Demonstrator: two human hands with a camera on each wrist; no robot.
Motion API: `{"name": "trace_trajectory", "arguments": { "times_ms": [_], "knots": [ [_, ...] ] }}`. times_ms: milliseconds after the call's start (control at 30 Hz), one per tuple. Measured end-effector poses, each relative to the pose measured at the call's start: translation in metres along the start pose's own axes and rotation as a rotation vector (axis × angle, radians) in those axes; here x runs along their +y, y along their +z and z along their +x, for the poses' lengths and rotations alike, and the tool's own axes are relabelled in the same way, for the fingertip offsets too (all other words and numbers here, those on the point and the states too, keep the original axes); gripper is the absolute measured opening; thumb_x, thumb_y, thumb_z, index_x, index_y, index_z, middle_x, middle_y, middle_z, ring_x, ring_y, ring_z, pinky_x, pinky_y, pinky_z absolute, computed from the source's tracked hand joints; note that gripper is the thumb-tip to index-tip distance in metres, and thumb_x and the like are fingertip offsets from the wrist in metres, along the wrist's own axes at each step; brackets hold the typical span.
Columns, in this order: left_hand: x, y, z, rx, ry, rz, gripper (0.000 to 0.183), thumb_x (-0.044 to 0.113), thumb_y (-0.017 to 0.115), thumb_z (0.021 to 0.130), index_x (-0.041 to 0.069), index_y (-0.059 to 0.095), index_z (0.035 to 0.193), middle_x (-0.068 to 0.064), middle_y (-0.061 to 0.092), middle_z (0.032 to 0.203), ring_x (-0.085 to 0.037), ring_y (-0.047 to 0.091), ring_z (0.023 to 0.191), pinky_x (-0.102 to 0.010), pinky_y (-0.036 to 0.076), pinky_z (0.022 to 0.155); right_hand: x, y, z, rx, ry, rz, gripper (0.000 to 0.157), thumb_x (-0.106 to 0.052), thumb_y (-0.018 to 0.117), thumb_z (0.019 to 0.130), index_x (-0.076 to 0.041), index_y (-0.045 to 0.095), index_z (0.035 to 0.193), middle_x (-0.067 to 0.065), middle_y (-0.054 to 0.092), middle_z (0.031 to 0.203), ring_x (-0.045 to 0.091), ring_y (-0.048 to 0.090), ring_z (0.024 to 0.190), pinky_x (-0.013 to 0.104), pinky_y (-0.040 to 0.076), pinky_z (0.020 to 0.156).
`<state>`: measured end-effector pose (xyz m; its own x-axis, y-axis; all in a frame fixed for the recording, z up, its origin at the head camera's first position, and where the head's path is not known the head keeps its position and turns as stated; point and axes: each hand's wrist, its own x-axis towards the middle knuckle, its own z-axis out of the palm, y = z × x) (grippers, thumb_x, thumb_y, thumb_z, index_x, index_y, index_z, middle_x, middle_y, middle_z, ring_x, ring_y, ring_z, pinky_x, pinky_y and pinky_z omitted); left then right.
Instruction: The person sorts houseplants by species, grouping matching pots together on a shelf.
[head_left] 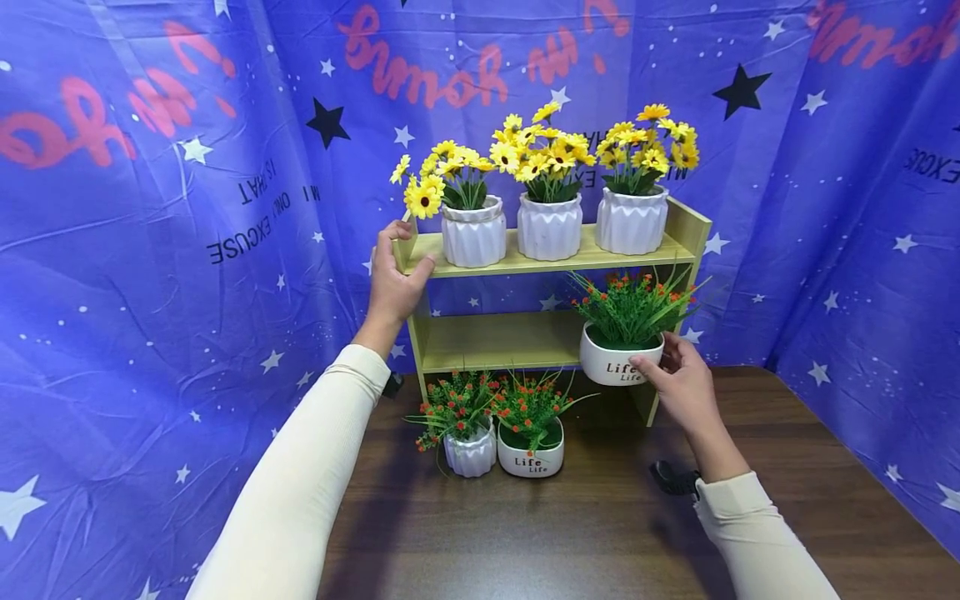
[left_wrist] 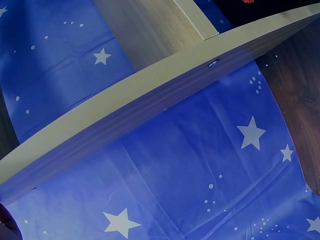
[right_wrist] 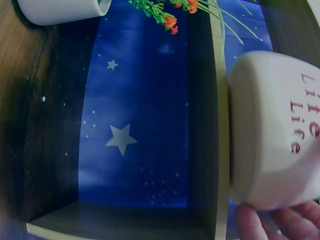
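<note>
My right hand (head_left: 684,392) grips the right end of a white oval flowerpot (head_left: 600,358) marked "Life", planted with green leaves and small orange flowers. The pot is at the front of the wooden shelf's (head_left: 495,337) middle board, toward the right end. In the right wrist view its white wall (right_wrist: 272,135) lies right at the board's edge, and my fingertips (right_wrist: 250,222) touch its end. My left hand (head_left: 397,283) holds the shelf's upper left corner, thumb in front. The left wrist view shows mostly the side panel (left_wrist: 110,107), with a bit of the hand at the lower left.
Three ribbed white pots of yellow flowers (head_left: 550,227) line the top board. On the brown table (head_left: 525,542), a ribbed pot (head_left: 471,454) and another "Life" pot (head_left: 531,460) with orange flowers stand before the shelf's lower left. A blue starry curtain (head_left: 150,333) hangs behind.
</note>
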<state>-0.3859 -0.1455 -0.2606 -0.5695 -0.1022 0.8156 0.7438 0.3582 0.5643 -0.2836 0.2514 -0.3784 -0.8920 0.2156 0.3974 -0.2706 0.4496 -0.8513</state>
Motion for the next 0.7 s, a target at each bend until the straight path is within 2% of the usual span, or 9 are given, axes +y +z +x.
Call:
{"name": "trace_trajectory", "arguments": {
  "times_ms": [100,200,433,700],
  "knots": [
    [-0.001,0.001,0.0,0.002,0.01,0.003,0.043,0.013,0.069,0.077,-0.001,0.048,0.112,-0.017,0.054,0.136,-0.029,0.043,0.122,-0.038,0.03,0.104,-0.001,0.008,0.005,0.028,0.024,-0.006,0.077,-0.032,0.072,0.091,0.007,0.035,0.147,0.028,0.051,0.14,0.037,0.05,0.127,0.037,0.044,0.1],
    [-0.001,0.001,0.0,0.004,0.022,0.001,0.043,0.013,0.068,0.077,-0.002,0.048,0.111,-0.018,0.054,0.135,-0.03,0.044,0.122,-0.038,0.03,0.104,0.0,0.013,0.011,0.033,0.019,-0.013,0.076,-0.034,0.07,0.093,0.007,0.036,0.146,0.029,0.051,0.139,0.038,0.05,0.127,0.051,0.041,0.102],
    [0.001,-0.001,-0.001,0.004,0.001,0.001,0.041,0.011,0.069,0.078,0.0,0.049,0.111,-0.015,0.054,0.136,-0.028,0.042,0.123,-0.038,0.03,0.104,-0.002,0.018,0.025,0.0,-0.021,-0.056,0.071,-0.03,0.067,0.095,0.012,0.036,0.143,0.034,0.05,0.137,0.042,0.051,0.126,0.052,0.042,0.101],
    [0.001,0.001,-0.001,-0.001,0.006,0.004,0.042,0.011,0.069,0.077,0.0,0.048,0.112,-0.015,0.053,0.137,-0.028,0.042,0.123,-0.037,0.03,0.105,0.001,0.021,0.041,-0.013,-0.049,-0.089,0.065,-0.029,0.064,0.097,0.011,0.04,0.142,0.033,0.055,0.131,0.042,0.056,0.118,0.052,0.044,0.096]
  ]
}}
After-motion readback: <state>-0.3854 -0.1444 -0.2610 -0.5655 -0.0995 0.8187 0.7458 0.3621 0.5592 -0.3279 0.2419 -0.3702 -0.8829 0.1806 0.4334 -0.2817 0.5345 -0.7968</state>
